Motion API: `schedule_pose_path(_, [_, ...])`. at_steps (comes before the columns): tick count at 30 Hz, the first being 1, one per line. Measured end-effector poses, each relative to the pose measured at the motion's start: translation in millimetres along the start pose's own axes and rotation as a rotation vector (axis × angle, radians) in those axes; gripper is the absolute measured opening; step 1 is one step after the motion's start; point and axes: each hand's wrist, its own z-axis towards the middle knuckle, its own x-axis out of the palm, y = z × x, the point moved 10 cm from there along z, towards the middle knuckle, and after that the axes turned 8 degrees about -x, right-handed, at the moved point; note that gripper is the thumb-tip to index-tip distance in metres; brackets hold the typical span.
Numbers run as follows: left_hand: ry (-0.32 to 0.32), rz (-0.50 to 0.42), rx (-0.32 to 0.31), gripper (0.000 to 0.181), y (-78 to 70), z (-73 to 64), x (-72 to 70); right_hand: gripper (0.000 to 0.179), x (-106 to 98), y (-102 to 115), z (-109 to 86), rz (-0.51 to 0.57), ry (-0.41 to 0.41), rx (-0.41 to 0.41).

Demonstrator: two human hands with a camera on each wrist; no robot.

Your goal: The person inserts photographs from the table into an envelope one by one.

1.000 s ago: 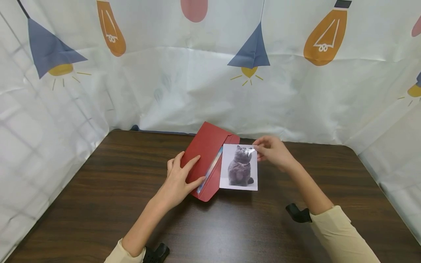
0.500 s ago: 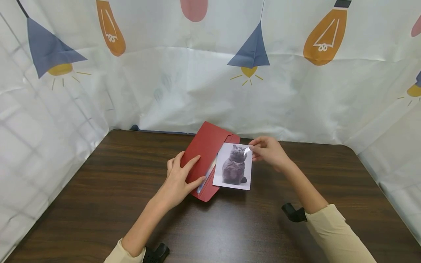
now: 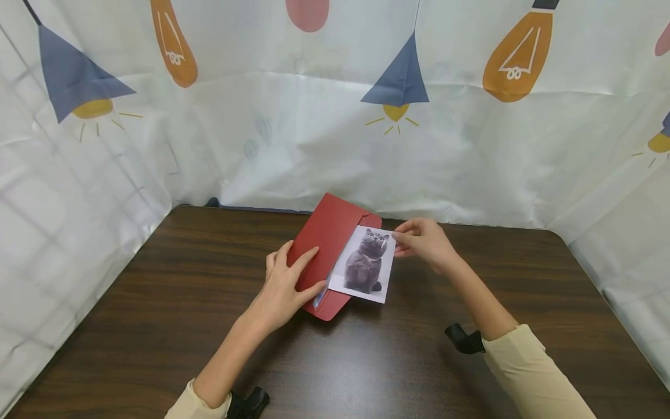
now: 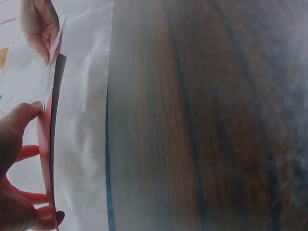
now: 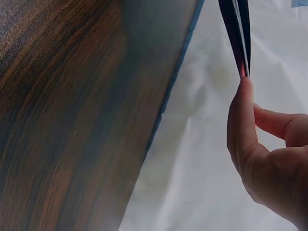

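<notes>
A red envelope point(image 3: 330, 227) is tilted at the middle of the table, its open side facing right. My left hand point(image 3: 285, 288) grips its lower left part, thumb at the opening and other fingers spread over the front; one fingertip wraps past the edge in the left wrist view. A photo of a grey cat point(image 3: 363, 265) is pinched at its upper right corner by my right hand point(image 3: 426, 244). The photo overlaps the flap, its left edge right at the envelope's mouth. Inside the mouth, a strip of another pale blue sheet point(image 3: 320, 295) shows near my left thumb.
The dark wooden table point(image 3: 173, 302) ends at the back against a white curtain point(image 3: 293, 139) printed with lamps and bulbs. Black wrist mounts point(image 3: 463, 338) sit at both sleeve cuffs.
My right hand has moved left with the photo, which has turned slightly clockwise and now lines up with the envelope's mouth. The left hand and envelope have stayed put.
</notes>
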Motion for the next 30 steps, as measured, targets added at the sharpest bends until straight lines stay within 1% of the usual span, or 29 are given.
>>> schedule_pose_path(9, [0.002, -0.001, -0.002, 0.069, 0.0, 1.4, 0.4, 0.029, 3.4, 2.2, -0.4, 0.036, -0.017, 0.021])
schedule_pose_path(14, [-0.003, 0.002, 0.0, 0.069, -0.1, 1.3, 0.2, 0.03, 4.4, 4.2, -0.6, 0.034, -0.032, 0.028])
schedule_pose_path(30, [-0.011, 0.004, 0.004, 0.068, -0.2, 0.6, -0.6, 0.027, 11.4, 7.3, 1.2, 0.071, -0.031, 0.003])
